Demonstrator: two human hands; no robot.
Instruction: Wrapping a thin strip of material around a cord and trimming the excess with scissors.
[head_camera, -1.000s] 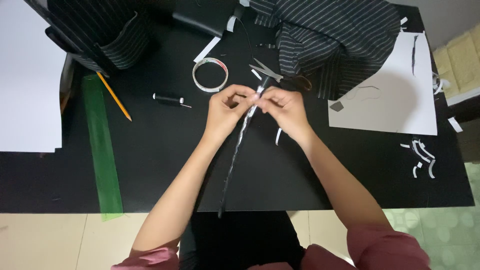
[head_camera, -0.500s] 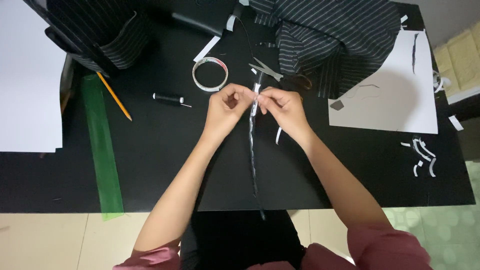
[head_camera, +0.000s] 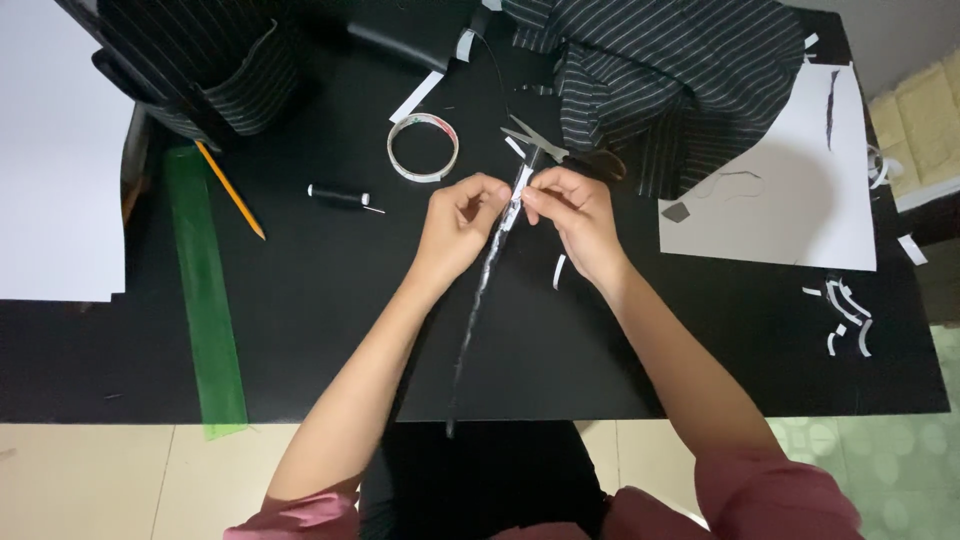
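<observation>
A translucent green plastic ruler (head_camera: 205, 300) is lying along the black counter (head_camera: 330, 330), a yellow pencil (head_camera: 230, 190) beside it; a white tape roll (head_camera: 423, 148) is sitting near steel scissors (head_camera: 535, 140).

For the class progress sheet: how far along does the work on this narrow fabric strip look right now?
Done: white paper offcuts lie at the table's right edge, and the scissors are set down, so cutting seems past. In hand: the left hand and right hand pinch the top of the narrow striped strip, where a small white piece sits. Left: the strip's lower length hangs unhandled; the thread spool lies untouched.
</observation>
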